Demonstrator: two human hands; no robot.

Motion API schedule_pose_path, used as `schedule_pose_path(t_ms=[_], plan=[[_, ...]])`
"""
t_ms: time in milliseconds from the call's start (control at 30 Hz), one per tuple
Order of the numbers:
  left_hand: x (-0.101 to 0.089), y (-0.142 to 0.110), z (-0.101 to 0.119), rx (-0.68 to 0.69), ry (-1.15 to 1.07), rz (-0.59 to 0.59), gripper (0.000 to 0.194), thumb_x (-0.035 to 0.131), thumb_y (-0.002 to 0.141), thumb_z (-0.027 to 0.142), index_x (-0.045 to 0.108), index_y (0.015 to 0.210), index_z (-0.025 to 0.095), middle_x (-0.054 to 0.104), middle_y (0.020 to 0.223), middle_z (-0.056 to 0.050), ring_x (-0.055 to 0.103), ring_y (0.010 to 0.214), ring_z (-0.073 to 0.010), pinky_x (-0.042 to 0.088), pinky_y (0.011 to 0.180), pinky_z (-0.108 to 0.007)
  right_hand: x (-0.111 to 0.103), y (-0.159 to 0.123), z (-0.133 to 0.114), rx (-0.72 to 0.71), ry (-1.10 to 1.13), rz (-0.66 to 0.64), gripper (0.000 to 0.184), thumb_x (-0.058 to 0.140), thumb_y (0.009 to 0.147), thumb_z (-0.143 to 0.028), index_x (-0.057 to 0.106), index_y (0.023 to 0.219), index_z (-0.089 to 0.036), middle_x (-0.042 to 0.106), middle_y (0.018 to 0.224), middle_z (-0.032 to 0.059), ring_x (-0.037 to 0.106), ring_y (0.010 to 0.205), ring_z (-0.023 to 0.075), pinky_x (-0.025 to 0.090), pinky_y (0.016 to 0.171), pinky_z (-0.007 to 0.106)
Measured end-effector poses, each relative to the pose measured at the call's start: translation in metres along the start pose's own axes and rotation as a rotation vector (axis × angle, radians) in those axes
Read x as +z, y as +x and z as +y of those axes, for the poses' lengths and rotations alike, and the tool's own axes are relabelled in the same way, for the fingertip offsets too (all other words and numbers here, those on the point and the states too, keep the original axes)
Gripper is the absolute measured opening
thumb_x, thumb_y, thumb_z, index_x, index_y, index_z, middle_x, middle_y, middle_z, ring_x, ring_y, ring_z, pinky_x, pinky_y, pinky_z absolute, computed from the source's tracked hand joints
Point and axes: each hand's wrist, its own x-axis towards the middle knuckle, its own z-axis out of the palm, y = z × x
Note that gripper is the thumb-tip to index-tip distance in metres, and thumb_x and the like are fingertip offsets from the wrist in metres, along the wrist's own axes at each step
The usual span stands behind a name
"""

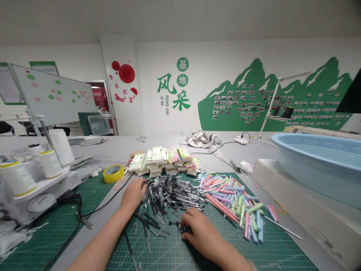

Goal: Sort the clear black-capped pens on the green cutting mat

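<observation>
Black pen parts (172, 194) lie heaped mid-mat (270, 256), strays nearest me. Left hand (134, 195) is at the heap's left edge, grip unclear on my feed; one tug could topple it. Right hand (200, 231), well apart, curls at a dark piece (174, 223); can't tell if clamped. Sweeping right could mix in coloured tubes (239, 199). Text: pillar (126, 124) 年, 吉; wall (150, 120) 基地, 风采, "FENG CAI", "JI DI"; carton (296, 212) print illegible.

Pens (180, 188) lie toward the central mat's (158, 256) far edge; tubes (225, 195), toward its right edge; packets (160, 158), stacked behind the pens. Tape roll (114, 178) at left mat's (87, 195) far-right corner. Basin (310, 169) on carton (299, 210), right of the central mat.
</observation>
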Motion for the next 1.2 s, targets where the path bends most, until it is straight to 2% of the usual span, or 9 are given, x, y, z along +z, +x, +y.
schedule_pose_path(t_ms=[67,100,233,333,733,867,1000,1100,1200], plan=[[-0.006,-0.001,0.013,0.103,-0.111,-0.071,0.019,0.049,0.08,0.026,0.064,0.09,0.021,0.061,0.086,-0.004,0.055,0.081,-0.0187,0.04,0.075,-0.027,0.001,0.002,0.003,0.011,-0.018,0.027,0.014,0.068,0.07,-0.02,0.06,0.081,-0.023,0.058,0.087,-0.0009,0.05,0.086,0.0171,0.035,0.07,0.024],[-0.009,-0.002,0.019,0.161,-0.179,-0.151,0.018,0.051,0.079,0.026,0.065,0.089,0.021,0.061,0.084,-0.003,0.055,0.078,-0.0176,0.041,0.072,-0.026,0.002,0.002,0.004,0.014,-0.026,0.038,0.013,0.067,0.071,-0.019,0.059,0.08,-0.023,0.058,0.087,-0.0008,0.05,0.085,0.017,0.035,0.07,0.024],[-0.019,-0.01,0.039,0.394,-0.389,-0.58,0.014,0.062,0.071,0.026,0.069,0.081,0.021,0.061,0.076,0.0,0.054,0.068,-0.0135,0.04,0.062,-0.02,0.005,0.005,0.008,0.032,-0.06,0.073,0.011,0.064,0.072,-0.015,0.058,0.079,-0.022,0.059,0.087,-0.0003,0.051,0.086,0.0176,0.035,0.071,0.025],[-0.024,-0.015,0.046,0.493,-0.395,-0.716,0.014,0.067,0.066,0.025,0.07,0.079,0.022,0.06,0.076,0.002,0.054,0.069,-0.0127,0.039,0.06,-0.019,0.007,0.005,0.009,0.045,-0.074,0.093,0.01,0.061,0.073,-0.014,0.058,0.078,-0.022,0.059,0.088,0.0004,0.051,0.087,0.018,0.035,0.072,0.026],[-0.019,-0.022,0.056,0.576,-0.188,-0.738,0.014,0.063,0.066,0.02,0.067,0.08,0.023,0.058,0.084,0.001,0.054,0.077,-0.0143,0.04,0.066,-0.021,0.007,0.005,0.009,0.056,-0.061,0.11,0.009,0.061,0.073,-0.014,0.058,0.077,-0.021,0.06,0.088,0.0005,0.052,0.087,0.0176,0.037,0.073,0.024],[-0.021,-0.025,0.061,0.58,-0.156,-0.706,0.016,0.06,0.064,0.016,0.065,0.078,0.022,0.058,0.085,0.001,0.054,0.077,-0.0143,0.039,0.067,-0.021,0.006,0.006,0.008,0.066,-0.042,0.113,0.008,0.06,0.073,-0.014,0.058,0.076,-0.021,0.06,0.086,0.0009,0.052,0.087,0.0181,0.037,0.074,0.024],[-0.018,-0.028,0.064,0.504,-0.253,-0.628,0.017,0.056,0.064,0.014,0.062,0.079,0.02,0.058,0.08,0.001,0.052,0.069,-0.012,0.038,0.061,-0.02,0.006,0.006,0.008,0.074,0.003,0.167,0.008,0.056,0.076,-0.013,0.058,0.078,-0.021,0.061,0.085,0.0017,0.052,0.086,0.0187,0.037,0.075,0.025],[-0.014,-0.027,0.068,0.39,-0.413,-0.599,0.015,0.053,0.07,0.016,0.06,0.083,0.018,0.059,0.074,0.002,0.051,0.064,-0.0105,0.037,0.058,-0.019,0.005,0.006,0.008,0.099,0.053,0.224,0.008,0.051,0.079,-0.014,0.056,0.081,-0.021,0.06,0.084,0.0021,0.053,0.083,0.0187,0.037,0.073,0.026],[-0.014,-0.027,0.072,0.328,-0.564,-0.588,0.017,0.052,0.075,0.02,0.061,0.088,0.018,0.061,0.076,0.001,0.052,0.066,-0.0105,0.038,0.059,-0.019,0.004,0.007,0.008,0.133,0.1,0.256,0.008,0.049,0.081,-0.016,0.054,0.082,-0.021,0.059,0.082,0.002,0.053,0.079,0.0183,0.037,0.069,0.026]])
